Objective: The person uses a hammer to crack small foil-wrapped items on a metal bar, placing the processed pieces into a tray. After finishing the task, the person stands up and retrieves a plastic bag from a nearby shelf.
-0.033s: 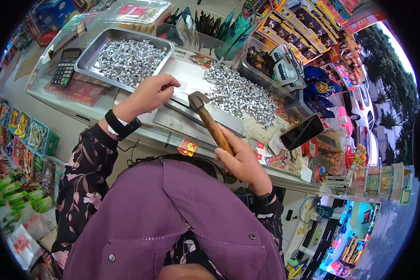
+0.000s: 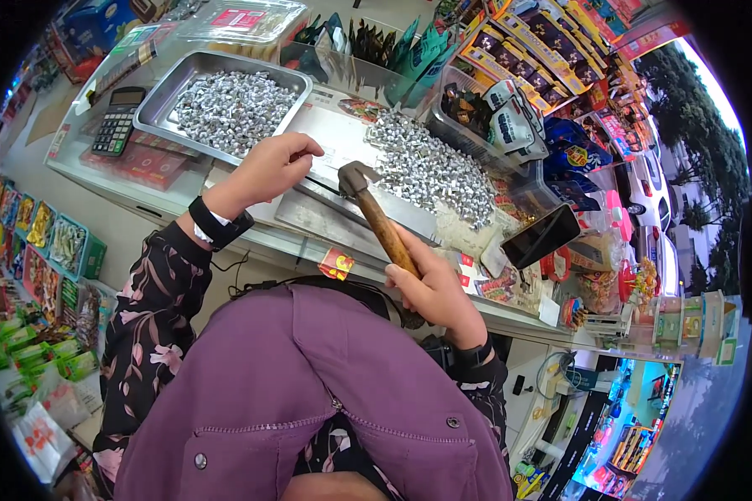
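Head view: right hand (image 2: 430,284) grips wooden-handled hammer (image 2: 383,230); left hand (image 2: 267,169) curled, contents unclear. Apparently partway: silvery pieces (image 2: 234,108) heaped in steel tray (image 2: 164,96), loose pieces (image 2: 434,159) on counter (image 2: 92,177).

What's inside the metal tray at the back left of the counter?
The metal tray holds a heap of small silvery pieces. Bare metal shows along its left side; the bottom beneath the heap is covered, so anything under there can't be seen.

Bright, even indoor light, washed-out sky (image 2: 716,81), glare on clear plastic lid (image 2: 279,18), curved fisheye edges, black corners
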Demonstrator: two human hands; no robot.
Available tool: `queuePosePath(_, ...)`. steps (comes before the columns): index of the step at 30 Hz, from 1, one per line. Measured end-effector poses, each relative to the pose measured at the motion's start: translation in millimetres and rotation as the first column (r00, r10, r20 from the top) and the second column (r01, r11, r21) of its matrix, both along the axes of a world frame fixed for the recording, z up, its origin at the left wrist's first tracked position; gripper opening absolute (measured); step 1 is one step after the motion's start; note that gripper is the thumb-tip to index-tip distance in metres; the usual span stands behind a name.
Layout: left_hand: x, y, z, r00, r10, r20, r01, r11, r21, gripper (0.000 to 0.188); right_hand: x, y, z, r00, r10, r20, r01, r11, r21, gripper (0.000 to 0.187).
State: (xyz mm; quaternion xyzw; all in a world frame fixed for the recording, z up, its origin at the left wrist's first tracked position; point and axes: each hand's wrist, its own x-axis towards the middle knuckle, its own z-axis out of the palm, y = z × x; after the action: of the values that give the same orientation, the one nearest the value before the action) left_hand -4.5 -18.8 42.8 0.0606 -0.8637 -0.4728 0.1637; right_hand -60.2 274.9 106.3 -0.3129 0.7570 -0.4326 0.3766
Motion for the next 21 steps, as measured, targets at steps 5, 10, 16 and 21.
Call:
queuePosePath(5, -4, 1, 2, 1.0, -0.017, 0.006, 0.017, 1.0, -0.014, 0.019, -3, 5, -8, 1.0, 0.015, 0.01, -0.015, 1.0, 0.019, 0.057)
queuePosePath(10, -8, 3, 3, 0.998, -0.053, 0.015, 0.054, 0.994, -0.09, 0.016, -8, 4, -4, 0.991, -0.029, 0.131, 0.033, 0.999, -0.029, 0.056)
queuePosePath(16, -14, 36, 9, 0.965, -0.259, 0.039, 0.25, 0.868, -0.429, 0.01, -21, 11, -32, 0.937, -0.28, 0.208, 0.326, 0.915, -0.238, 0.055)
queuePosePath(21, -24, 45, 1, 0.961, -0.275, 0.043, 0.257, 0.818, -0.514, 0.009, -26, 11, -54, 0.895, -0.378, 0.236, 0.434, 0.859, -0.27, 0.054)
